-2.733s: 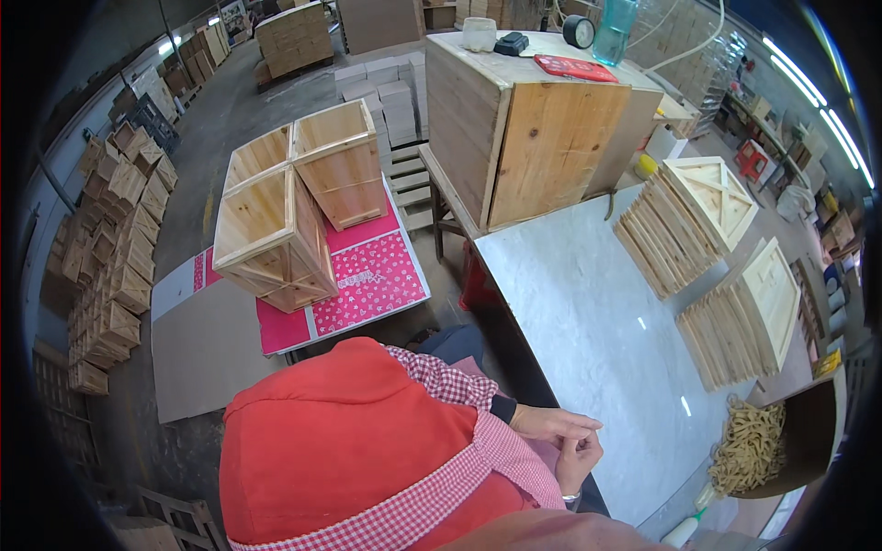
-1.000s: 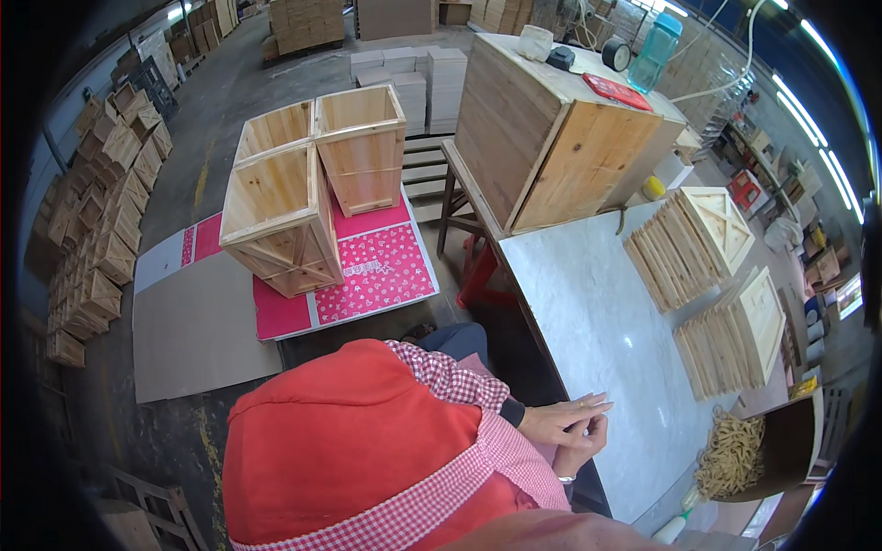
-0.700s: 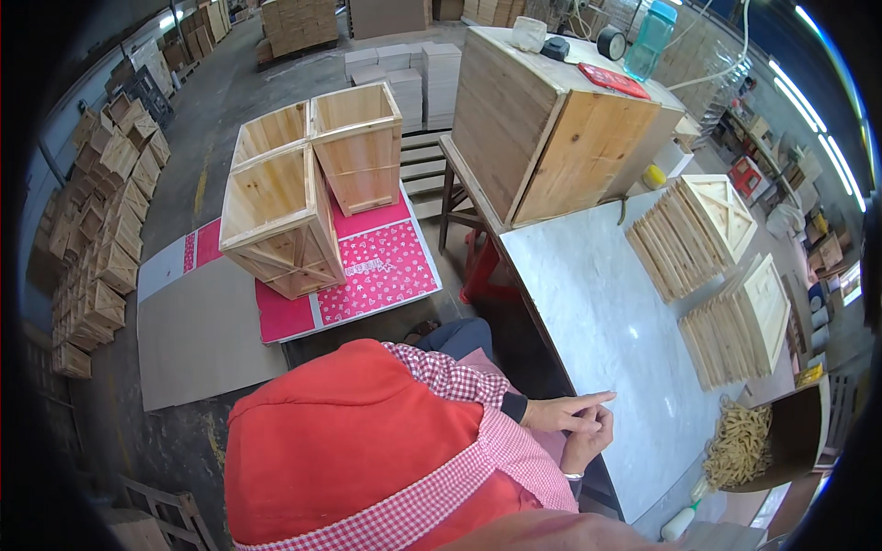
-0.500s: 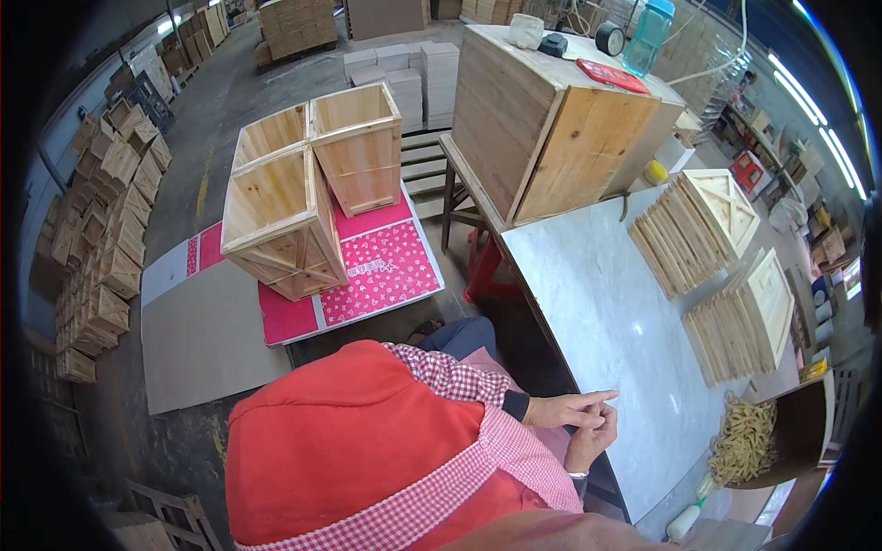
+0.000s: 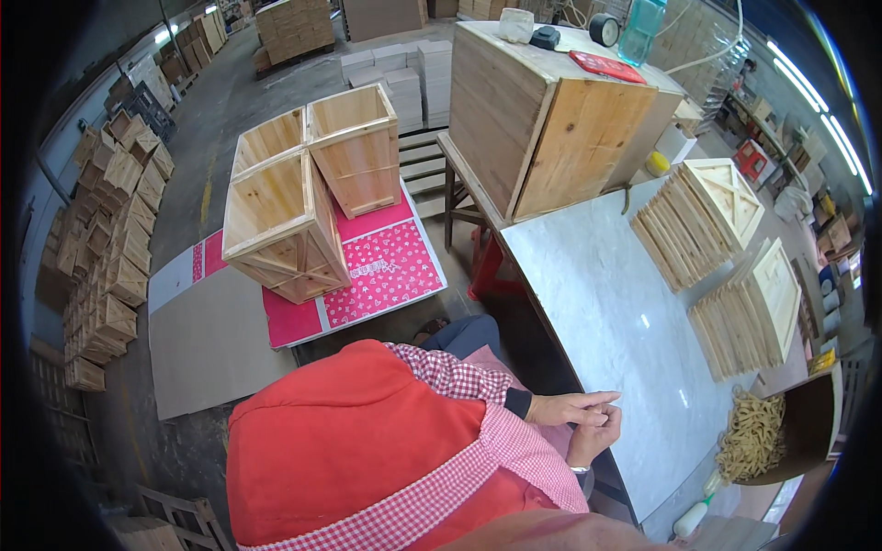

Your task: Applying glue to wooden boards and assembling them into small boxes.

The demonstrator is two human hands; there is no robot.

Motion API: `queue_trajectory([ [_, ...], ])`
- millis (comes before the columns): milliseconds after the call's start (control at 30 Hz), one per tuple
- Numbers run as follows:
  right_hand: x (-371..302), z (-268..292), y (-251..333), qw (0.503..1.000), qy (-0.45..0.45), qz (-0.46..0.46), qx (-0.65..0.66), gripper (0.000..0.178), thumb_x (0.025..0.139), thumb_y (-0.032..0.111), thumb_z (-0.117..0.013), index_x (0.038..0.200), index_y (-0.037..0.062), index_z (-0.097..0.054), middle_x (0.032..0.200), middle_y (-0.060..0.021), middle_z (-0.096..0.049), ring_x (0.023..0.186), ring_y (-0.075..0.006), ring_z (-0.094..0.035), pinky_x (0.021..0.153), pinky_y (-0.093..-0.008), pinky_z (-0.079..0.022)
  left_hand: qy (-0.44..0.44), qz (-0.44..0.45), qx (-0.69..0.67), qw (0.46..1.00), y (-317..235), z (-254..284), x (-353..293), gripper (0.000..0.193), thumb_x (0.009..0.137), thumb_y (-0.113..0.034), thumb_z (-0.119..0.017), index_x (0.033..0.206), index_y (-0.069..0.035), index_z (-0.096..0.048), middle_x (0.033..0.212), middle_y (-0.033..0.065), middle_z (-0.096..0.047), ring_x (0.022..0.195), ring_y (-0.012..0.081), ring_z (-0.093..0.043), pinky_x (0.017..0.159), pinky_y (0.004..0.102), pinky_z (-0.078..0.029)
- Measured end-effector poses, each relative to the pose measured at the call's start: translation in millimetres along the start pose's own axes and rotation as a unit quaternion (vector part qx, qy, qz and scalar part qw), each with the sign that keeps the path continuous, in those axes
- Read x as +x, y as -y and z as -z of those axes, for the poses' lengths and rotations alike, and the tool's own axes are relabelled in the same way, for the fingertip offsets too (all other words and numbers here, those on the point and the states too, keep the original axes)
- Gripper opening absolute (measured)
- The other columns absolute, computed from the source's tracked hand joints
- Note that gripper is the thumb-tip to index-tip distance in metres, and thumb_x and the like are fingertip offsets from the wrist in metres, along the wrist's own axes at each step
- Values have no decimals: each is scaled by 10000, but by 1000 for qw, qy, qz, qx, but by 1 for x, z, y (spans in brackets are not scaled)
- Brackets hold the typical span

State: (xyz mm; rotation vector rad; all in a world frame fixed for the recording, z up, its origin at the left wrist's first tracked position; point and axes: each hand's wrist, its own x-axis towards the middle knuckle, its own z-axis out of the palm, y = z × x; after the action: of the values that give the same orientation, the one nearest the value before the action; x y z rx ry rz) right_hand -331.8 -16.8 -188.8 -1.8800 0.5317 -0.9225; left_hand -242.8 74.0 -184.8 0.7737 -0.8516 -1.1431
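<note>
My left hand (image 5: 558,410), below a dark cuff, reaches out with its index finger straight over the near edge of the table. Just below it, my right hand (image 5: 593,439), with a bracelet or watch at the wrist, is raised with bent fingers that meet the fingers of the left. Whether something small sits between them is hidden. Both hands are beside the pale grey tabletop (image 5: 602,303). Two stacks of wooden crate panels, a farther stack (image 5: 684,230) and a nearer stack (image 5: 740,321), stand across the table, apart from my hands.
A carton of tan strips (image 5: 751,436) and a green-tipped white bottle (image 5: 691,517) are at the table's right end. A large wooden box (image 5: 537,119) carries a red item and a teal bottle. Wooden crates (image 5: 276,207) stand on pink printed cardboard (image 5: 390,275) at left.
The view has shifted slightly, so the surroundings sit a little differently in the picture. My hands stay together in nearly the same pose.
</note>
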Motion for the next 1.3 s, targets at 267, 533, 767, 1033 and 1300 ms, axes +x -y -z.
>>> queue_trajectory([
  [267,14,-4,2,994,21,-96,-44,218,825,178,-639,816,-23,-553,698,-41,-539,652,-113,-453,566,-284,-394,-27,-55,-77,995,30,26,18,409,967,-252,-502,1298,-25,-422,1229,28,-499,1145,135,-463,990,284,-374],
  [533,37,-7,15,999,-28,10,26,100,767,27,-608,719,-15,-531,647,-29,-524,621,-92,-453,580,-247,-399,-82,-2,-336,938,-46,-3,11,709,936,-514,-391,1443,-55,-204,1451,193,-290,1294,318,-351,1099,439,-245],
  [767,46,-12,11,996,-20,7,87,90,810,36,-595,760,-31,-561,687,-39,-557,675,-97,-491,628,-247,-416,-98,-5,-421,902,-57,6,15,733,909,-570,-383,1437,-85,-229,1458,193,-279,1299,331,-341,1100,453,-235],
  [1033,44,-11,22,990,107,-22,88,297,974,173,-374,823,-7,-556,720,-53,-528,684,-136,-474,615,-279,-380,-56,-72,-476,875,-35,23,8,562,954,-418,-415,1399,-89,-322,1414,134,-389,1167,255,-485,994,396,-378],
  [1300,34,-32,26,988,82,-41,124,186,922,111,-531,777,-6,-544,735,-36,-549,681,-112,-479,630,-259,-394,-133,-52,-367,919,-48,7,-8,615,974,-436,-360,1456,-82,-218,1477,105,-294,1277,206,-362,1070,363,-292],
])
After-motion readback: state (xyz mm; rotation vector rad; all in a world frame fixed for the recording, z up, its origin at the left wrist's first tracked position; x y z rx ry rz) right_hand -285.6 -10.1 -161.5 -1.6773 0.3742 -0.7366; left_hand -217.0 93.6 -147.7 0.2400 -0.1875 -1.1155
